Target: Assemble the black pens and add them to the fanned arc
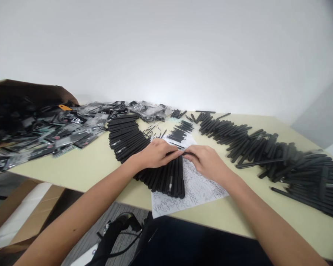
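Left hand: the left hand lies curled over the top ends of the fanned black pens, fingers pressing down on them.
Right hand: the right hand pinches a thin black pen between thumb and fingertips, just beside the left fingers.
Fanned pens: a tight side-by-side row, lying across the edge of a sheet of patterned white paper in front of the person.
Far on the paper: a smaller group of thin black pen parts, laid out in a neat row.
Left of the hands: a curved band of black pens lies on the cream table.
Right side: a long, loose heap of black pens runs along the table.
Far left: clear plastic packets of pens spill beside a brown cardboard box.
Below the table: a grey carpet.
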The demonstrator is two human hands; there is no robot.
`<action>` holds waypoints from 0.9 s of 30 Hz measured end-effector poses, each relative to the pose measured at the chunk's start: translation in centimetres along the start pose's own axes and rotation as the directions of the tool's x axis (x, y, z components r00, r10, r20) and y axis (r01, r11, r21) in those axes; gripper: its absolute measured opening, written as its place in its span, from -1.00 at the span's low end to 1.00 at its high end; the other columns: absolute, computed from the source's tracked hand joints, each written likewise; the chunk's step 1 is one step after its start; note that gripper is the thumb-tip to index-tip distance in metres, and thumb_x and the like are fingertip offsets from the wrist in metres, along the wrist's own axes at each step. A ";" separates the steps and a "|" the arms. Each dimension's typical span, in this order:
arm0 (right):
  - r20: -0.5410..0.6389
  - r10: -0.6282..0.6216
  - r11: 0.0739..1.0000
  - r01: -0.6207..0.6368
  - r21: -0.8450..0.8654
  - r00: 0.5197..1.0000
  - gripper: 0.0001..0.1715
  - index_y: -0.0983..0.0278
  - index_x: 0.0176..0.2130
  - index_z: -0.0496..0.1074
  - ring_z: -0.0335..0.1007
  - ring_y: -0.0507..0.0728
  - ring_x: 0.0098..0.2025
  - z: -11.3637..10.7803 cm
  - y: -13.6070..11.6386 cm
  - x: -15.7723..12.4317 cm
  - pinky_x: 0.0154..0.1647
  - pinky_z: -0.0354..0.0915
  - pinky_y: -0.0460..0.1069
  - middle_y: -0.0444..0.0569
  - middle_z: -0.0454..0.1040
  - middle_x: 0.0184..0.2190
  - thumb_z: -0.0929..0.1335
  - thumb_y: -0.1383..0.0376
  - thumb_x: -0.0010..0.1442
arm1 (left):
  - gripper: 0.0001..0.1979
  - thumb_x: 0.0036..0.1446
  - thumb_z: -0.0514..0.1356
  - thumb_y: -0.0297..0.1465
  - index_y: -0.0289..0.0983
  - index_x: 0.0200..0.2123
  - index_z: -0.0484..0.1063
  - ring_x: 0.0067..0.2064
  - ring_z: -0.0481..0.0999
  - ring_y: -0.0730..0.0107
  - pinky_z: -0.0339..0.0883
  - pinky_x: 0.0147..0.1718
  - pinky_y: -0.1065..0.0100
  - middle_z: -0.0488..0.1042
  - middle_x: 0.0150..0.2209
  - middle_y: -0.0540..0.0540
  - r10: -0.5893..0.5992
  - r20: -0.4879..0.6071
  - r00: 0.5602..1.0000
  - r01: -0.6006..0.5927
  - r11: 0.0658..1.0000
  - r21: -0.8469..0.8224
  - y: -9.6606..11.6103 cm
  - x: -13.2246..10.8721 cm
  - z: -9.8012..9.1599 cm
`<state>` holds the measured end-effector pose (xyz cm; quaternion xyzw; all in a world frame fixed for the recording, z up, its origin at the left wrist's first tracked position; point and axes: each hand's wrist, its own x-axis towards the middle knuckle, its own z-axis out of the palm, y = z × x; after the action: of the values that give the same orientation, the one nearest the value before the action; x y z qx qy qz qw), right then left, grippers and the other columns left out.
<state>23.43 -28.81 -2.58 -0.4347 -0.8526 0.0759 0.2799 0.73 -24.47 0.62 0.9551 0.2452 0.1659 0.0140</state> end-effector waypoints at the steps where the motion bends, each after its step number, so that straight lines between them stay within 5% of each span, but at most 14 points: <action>1: -0.001 0.000 1.000 0.000 0.004 1.000 -0.80 0.23 -0.15 0.48 0.49 0.17 -0.20 0.0 0.0 0.0 -0.20 0.23 0.01 -0.01 0.59 -0.23 0.27 0.26 0.43 | -0.51 0.46 -0.06 -0.20 -0.29 -0.47 0.39 -0.55 0.27 0.48 0.05 -0.45 0.39 0.32 -0.61 0.00 -0.005 -0.005 1.000 0.005 1.000 0.003 0.0 0.0 0.0; 7: 0.012 0.027 0.999 -0.027 -0.017 1.000 -0.79 0.23 -0.18 0.47 0.47 0.16 -0.25 -0.1 0.2 0.0 -0.23 0.21 0.01 -0.01 0.58 -0.27 0.26 0.27 0.43 | -0.58 0.35 0.11 -0.05 -0.25 0.05 0.37 -0.58 0.24 0.46 0.10 -0.46 0.43 0.27 -0.61 0.13 -0.083 -0.010 0.996 0.082 0.992 -0.097 0.1 -0.2 -0.1; 12: 0.016 0.027 1.000 -0.026 -0.015 1.000 -0.77 0.24 -0.19 0.46 0.45 0.16 -0.27 0.0 0.1 -0.1 -0.25 0.19 0.01 -0.02 0.57 -0.28 0.25 0.25 0.44 | -0.70 0.39 0.07 -0.14 -0.24 -0.15 0.43 -0.56 0.24 0.47 0.06 -0.47 0.41 0.28 -0.58 0.09 -0.045 -0.012 0.999 0.044 0.995 -0.086 -0.1 -0.3 -0.1; 21: 0.019 0.004 1.000 -0.004 -0.016 1.000 -0.79 0.24 -0.14 0.46 0.48 0.17 -0.21 0.0 -0.2 0.0 -0.21 0.21 0.01 -0.01 0.58 -0.23 0.25 0.27 0.45 | -0.51 0.47 -0.08 -0.20 -0.29 -0.46 0.37 -0.54 0.26 0.48 0.07 -0.45 0.38 0.32 -0.59 -0.01 0.009 -0.026 1.000 -0.007 0.997 0.070 0.0 -0.1 0.1; 27: 0.032 0.031 0.999 -0.030 -0.032 0.999 -0.76 0.24 -0.14 0.46 0.48 0.17 -0.21 0.0 0.1 0.0 -0.22 0.20 0.01 -0.01 0.58 -0.24 0.23 0.26 0.46 | -0.61 0.39 0.06 -0.07 -0.24 0.00 0.43 -0.56 0.30 0.47 0.09 -0.48 0.44 0.28 -0.61 0.10 -0.045 -0.043 0.998 0.044 0.999 -0.011 0.0 -0.4 0.1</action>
<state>23.52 -28.81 -2.58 -0.4509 -0.8513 0.0736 0.2579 0.45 -24.63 0.39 0.9455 0.2658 0.1875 0.0171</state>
